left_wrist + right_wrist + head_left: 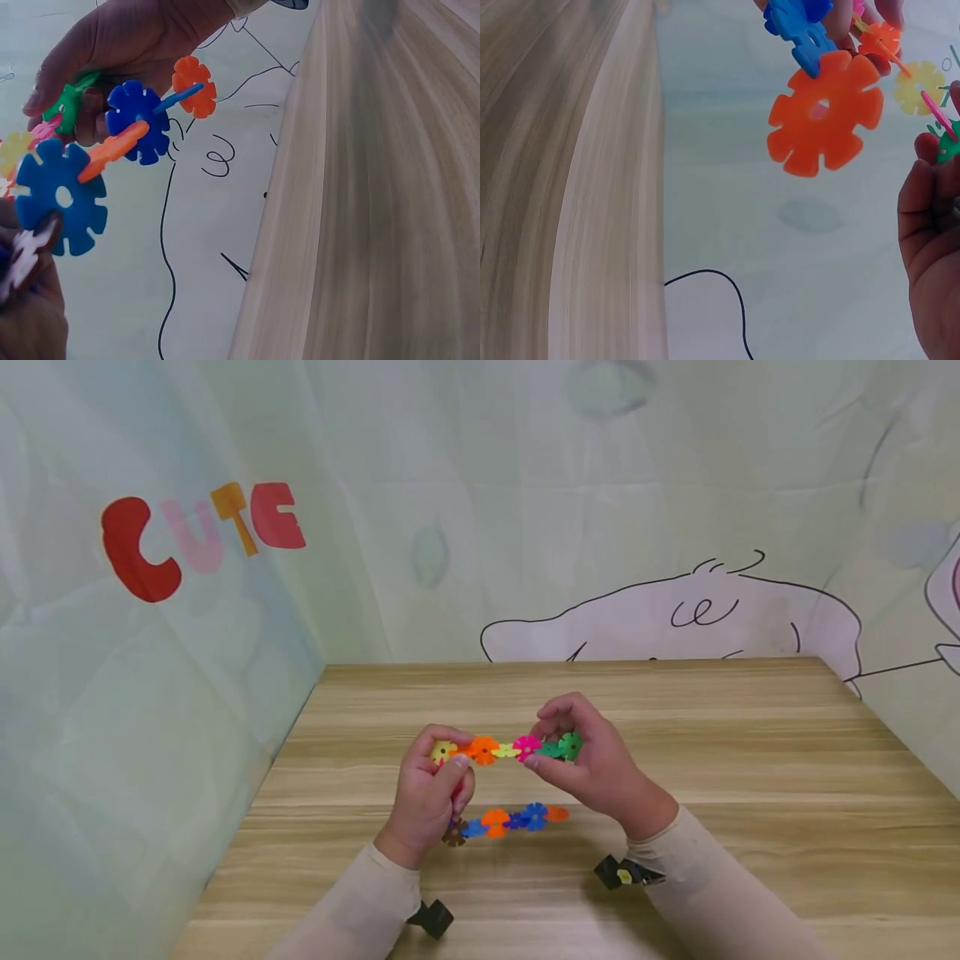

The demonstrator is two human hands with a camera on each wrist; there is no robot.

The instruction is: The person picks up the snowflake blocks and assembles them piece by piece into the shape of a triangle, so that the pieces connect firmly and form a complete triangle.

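Observation:
A chain of interlocking flower-shaped plastic discs (484, 750) spans both hands, with yellow, orange, pink and green pieces. My left hand (429, 797) pinches its left end between thumb and fingers. My right hand (611, 772) holds the pink and green end, thumb in front and fingers behind. A lower row of discs (495, 823), brown, blue and orange, juts rightward from below my left hand. In the left wrist view a blue disc (91, 202) of that row hangs close to the camera. Its orange end disc (802, 124) is large in the right wrist view. Fingers hide where the two rows meet.
A wood-grain table (720, 718) lies beneath the hands. Behind it hangs a pale printed backdrop (450, 468) with coloured letters and a cartoon outline. Small black devices (435, 918) are strapped at both wrists.

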